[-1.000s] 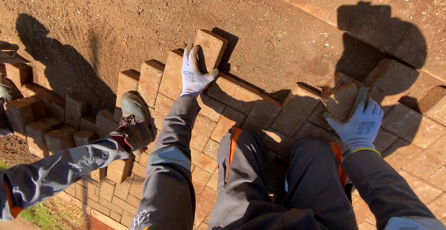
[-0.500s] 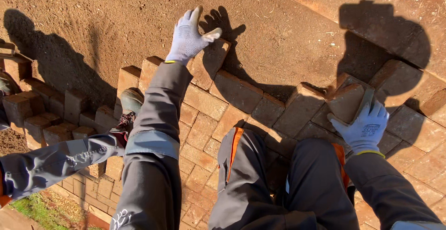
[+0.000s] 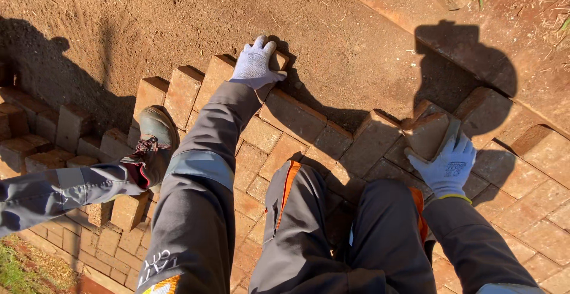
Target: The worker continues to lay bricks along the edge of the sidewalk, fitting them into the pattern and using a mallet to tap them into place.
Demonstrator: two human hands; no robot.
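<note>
Head view: you are pressing your left hand (image 3: 256, 63), in a pale work glove, flat onto a paving brick (image 3: 278, 61) at the far edge of the laid brick paving (image 3: 297, 116), where the paving is meeting the bare sand bed (image 3: 178, 15); the fingers are lying nearly straight over the brick, not curled around it. Your right hand (image 3: 446, 164) is gripping a second brick (image 3: 428, 133), fingers wrapped around its side, holding it tilted just above the paving's edge, well to the right of the first brick. Another person's boot (image 3: 151, 145) is resting on the paving to the left.
</note>
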